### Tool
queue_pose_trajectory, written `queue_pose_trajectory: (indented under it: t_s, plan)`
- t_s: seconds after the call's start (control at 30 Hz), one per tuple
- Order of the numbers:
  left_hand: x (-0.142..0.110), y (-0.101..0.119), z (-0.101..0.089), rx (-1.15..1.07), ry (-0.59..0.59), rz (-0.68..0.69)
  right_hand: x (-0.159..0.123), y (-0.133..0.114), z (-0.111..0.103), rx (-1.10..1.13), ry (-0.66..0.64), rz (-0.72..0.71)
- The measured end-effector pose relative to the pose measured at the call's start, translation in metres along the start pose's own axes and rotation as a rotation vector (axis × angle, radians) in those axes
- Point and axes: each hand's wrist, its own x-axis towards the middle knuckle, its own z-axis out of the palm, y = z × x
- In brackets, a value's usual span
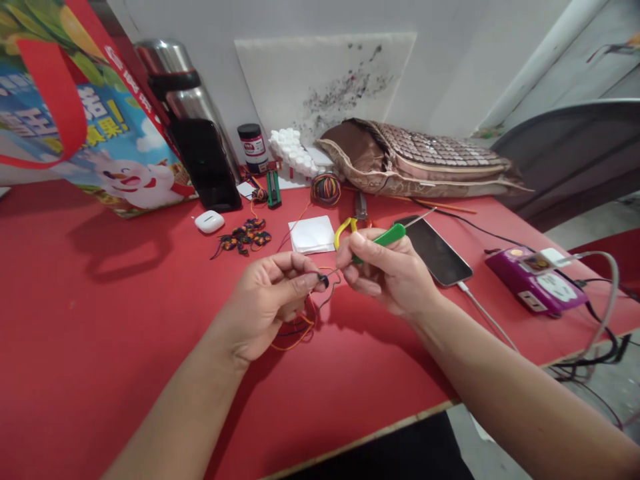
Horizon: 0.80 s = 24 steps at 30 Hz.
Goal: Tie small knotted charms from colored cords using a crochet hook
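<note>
Between thumb and fingers, my left hand (273, 300) pinches a small dark piece of crochet (324, 281). Orange and dark yarn (303, 325) hangs in loose loops beneath it to the red table. My right hand (390, 270) grips a crochet hook (387, 240) by its green handle, and the thin metal tip reaches left to the crochet piece. Whether the tip passes through a stitch is too small to tell. Behind my hands lie a multicoloured yarn ball (326, 189) and several small crocheted flower shapes (244, 236).
On the red table (150, 347) are white paper (312, 234), yellow-handled pliers (359, 210), a charging phone (437, 252) and an earbud case (209, 221). A purple power strip (537, 280) with cables sits right. Behind stand a black phone (207, 163), steel flask (193, 100), gift bag (100, 127) and brown cushion (420, 157).
</note>
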Motion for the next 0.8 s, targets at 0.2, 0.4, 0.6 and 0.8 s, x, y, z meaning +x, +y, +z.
queue_pose_trajectory:
  t_s: [0.2,0.4,0.6,0.8]
  plan:
    - [0.002,-0.006,0.005,-0.106,-0.004,0.051,-0.001,0.001,0.001,0.089,-0.074,0.059]
    - [0.0,-0.009,0.007,-0.145,0.0,0.11,0.002,0.006,0.001,0.143,-0.038,0.055]
    - [0.0,-0.006,0.007,-0.188,0.041,0.136,0.002,0.011,0.002,0.073,-0.011,-0.032]
    - [0.001,-0.005,0.008,-0.165,0.118,0.111,0.002,0.011,0.003,0.042,-0.027,-0.067]
